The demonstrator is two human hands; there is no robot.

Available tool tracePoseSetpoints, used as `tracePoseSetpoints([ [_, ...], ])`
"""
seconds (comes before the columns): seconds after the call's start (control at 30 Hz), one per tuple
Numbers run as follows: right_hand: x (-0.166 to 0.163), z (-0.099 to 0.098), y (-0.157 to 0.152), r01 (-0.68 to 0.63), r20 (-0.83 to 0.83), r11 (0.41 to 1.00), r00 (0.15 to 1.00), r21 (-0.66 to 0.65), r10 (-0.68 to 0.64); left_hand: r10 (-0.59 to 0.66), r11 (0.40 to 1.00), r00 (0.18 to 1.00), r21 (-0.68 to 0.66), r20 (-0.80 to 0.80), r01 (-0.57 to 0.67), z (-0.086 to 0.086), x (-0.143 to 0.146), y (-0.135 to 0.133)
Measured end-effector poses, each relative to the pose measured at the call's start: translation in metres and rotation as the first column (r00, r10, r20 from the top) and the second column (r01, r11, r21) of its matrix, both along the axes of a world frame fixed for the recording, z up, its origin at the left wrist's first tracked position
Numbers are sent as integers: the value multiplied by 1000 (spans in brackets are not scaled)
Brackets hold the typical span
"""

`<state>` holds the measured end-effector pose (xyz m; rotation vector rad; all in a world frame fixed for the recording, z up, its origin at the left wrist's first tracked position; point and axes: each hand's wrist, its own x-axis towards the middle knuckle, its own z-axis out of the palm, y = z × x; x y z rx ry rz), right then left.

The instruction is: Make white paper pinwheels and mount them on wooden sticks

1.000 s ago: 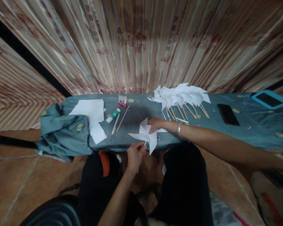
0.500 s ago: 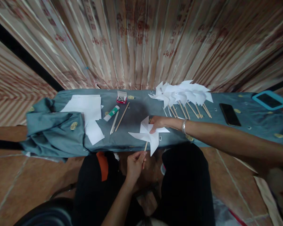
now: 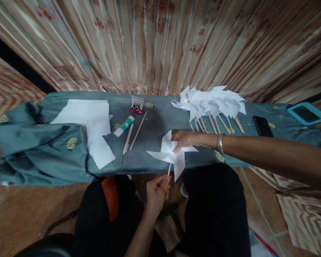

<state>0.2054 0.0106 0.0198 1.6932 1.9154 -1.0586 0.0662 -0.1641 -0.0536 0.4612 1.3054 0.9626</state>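
Note:
A white paper pinwheel (image 3: 166, 157) on a thin wooden stick lies over the front edge of the cloth-covered bench. My left hand (image 3: 157, 189) pinches the lower part of its stick, just off the bench edge. With the thumb on its centre and the fingers behind, my right hand (image 3: 183, 140) is closed on the pinwheel's head. The fingers of that hand are partly hidden by the paper. Several finished pinwheels (image 3: 211, 101) lie overlapping at the back right, their sticks pointing forward.
A small red box of metal pins (image 3: 137, 105), a glue stick (image 3: 124, 125), a pen (image 3: 128, 139) and a wooden stick (image 3: 138, 131) lie left of centre. White paper sheets (image 3: 96, 116) are at the left. A black phone (image 3: 262, 125) and a blue-framed tablet (image 3: 307, 113) lie right.
The view has shifted slightly. Both hands keep their hold on the same pinwheel, with little visible movement relative to it.

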Motion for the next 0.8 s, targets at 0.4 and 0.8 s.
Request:
tracePoseSetpoints([
  [0.4,3,-4,-5,58,-47,998,997,-17,-59,32,999,998,-18,51,-31,-1,1,1],
  [0.8,9,4,-10,-60,-102,998,993,28,63,82,996,997,33,8,-82,-5,7,-3],
])
